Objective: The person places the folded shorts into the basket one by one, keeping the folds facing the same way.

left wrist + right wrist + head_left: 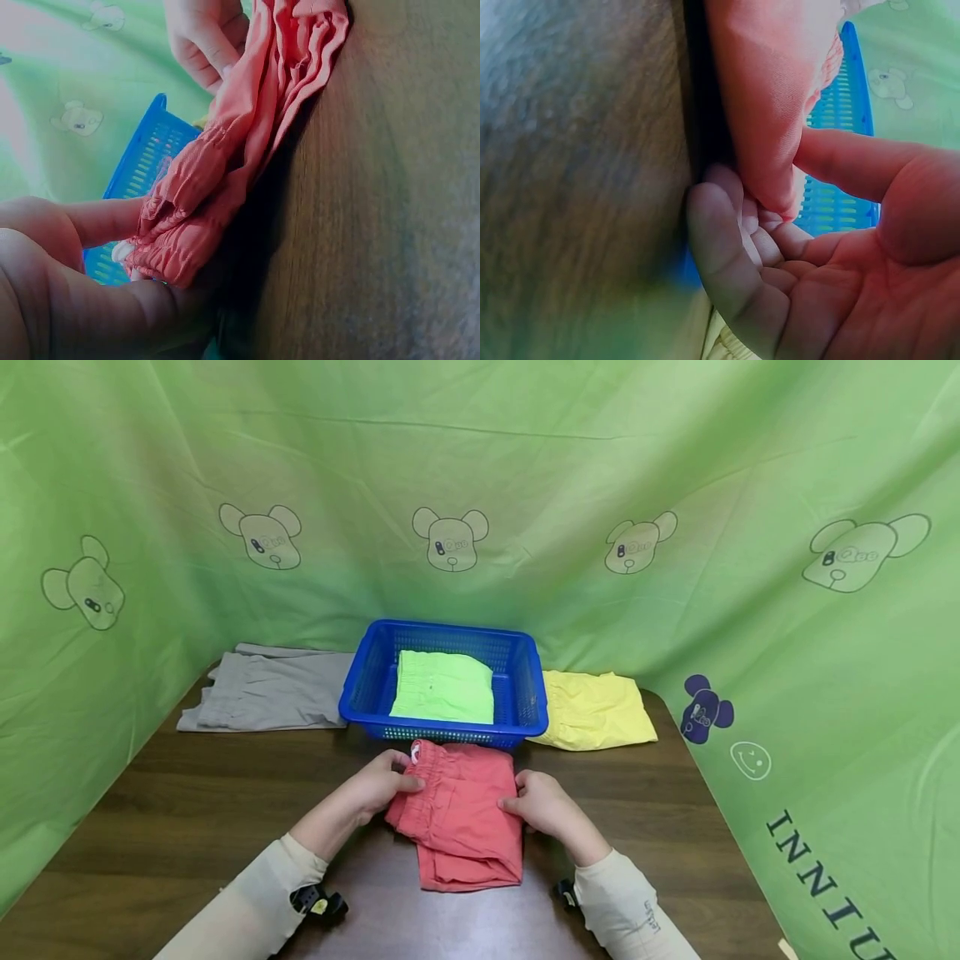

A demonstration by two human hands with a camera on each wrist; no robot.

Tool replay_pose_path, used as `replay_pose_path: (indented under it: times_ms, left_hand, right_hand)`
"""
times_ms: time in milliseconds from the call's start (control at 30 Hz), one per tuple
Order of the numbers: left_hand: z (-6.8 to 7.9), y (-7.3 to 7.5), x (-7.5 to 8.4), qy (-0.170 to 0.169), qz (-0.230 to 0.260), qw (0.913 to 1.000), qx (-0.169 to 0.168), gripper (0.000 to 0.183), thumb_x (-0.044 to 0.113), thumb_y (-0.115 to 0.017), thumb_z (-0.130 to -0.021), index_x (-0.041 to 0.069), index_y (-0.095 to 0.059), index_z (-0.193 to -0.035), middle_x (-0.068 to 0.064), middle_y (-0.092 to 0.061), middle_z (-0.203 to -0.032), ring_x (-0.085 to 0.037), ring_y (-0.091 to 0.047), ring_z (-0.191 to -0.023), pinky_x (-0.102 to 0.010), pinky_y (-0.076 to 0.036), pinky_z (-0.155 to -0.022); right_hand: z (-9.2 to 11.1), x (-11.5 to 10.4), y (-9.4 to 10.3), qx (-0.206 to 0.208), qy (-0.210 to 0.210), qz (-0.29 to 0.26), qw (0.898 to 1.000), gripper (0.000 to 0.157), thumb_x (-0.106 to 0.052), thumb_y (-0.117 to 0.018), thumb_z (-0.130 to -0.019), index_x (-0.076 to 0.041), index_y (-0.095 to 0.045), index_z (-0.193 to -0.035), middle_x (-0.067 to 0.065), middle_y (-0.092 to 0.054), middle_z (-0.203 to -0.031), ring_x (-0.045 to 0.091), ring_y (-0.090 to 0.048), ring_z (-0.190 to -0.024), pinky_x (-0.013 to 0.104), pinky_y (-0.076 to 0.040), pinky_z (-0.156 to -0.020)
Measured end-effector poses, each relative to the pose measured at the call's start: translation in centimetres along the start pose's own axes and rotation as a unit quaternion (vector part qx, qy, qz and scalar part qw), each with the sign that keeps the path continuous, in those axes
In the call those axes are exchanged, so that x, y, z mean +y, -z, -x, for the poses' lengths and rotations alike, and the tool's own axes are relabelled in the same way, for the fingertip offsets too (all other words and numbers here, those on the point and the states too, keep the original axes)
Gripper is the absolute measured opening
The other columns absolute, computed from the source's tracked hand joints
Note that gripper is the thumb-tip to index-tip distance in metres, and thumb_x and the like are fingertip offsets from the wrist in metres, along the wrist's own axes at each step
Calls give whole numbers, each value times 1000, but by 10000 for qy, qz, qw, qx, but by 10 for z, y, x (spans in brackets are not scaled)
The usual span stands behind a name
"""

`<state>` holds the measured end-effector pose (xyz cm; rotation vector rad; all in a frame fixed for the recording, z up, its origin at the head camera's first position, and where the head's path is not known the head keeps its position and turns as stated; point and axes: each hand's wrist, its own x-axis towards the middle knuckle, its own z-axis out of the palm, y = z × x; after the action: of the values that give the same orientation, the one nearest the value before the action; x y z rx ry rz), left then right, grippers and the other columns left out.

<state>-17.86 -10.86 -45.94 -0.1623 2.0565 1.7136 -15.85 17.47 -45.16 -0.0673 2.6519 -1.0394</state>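
Observation:
Folded red shorts (468,814) with a gathered elastic waistband are held between both hands, just in front of the blue basket. My left hand (382,783) pinches the waistband edge, thumb on top; the left wrist view shows the shorts' layered folds (247,135) and a bit of white at the waistband. At the opposite edge, my right hand (546,803) grips the cloth with its thumb above and curled fingers beneath, as the right wrist view shows. A dark shadow lies under the cloth; whether all of it is off the table cannot be told.
Behind the shorts stands a blue plastic basket (356,702) with folded neon green shorts (444,687) inside. Grey garments (277,689) lie to its left, a yellow garment (600,710) to its right. Green printed cloth (525,452) borders the wooden table (187,827).

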Motion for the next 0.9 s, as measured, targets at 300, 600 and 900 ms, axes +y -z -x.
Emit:
replay_pose_path:
  times_ms: [300,600,900]
  left_hand:
    - [-2,-2,0,153,766,9969,-102,41,1,-67,-94,-1,-40,-126,-18,-55,-114,-25,-62,-91,-33,-58,-73]
    - [-6,-1,-4,300,1528,9864,-529,47,0,-59,-97,-9,-38,-139,-16,-64,-111,-21,-68,-90,-42,-62,-80]
    - [-7,3,-7,168,1818,9728,-1426,38,2,-53,-100,-10,-46,-135,-9,-68,-103,-17,-69,-92,-37,-61,-83]
  right_hand:
    - [-1,-1,1,-76,-298,-926,9952,23,-10,-76,-90,3,-62,-105,9,-66,-80,19,-63,-58,38,-59,-53]
    - [-3,4,3,-619,-426,-1891,9791,30,-11,-69,-96,8,-59,-116,13,-67,-87,19,-68,-66,42,-61,-56]
    - [-9,10,3,-981,-402,-2426,9643,36,-17,-66,-98,6,-56,-122,12,-67,-88,18,-67,-68,37,-60,-54]
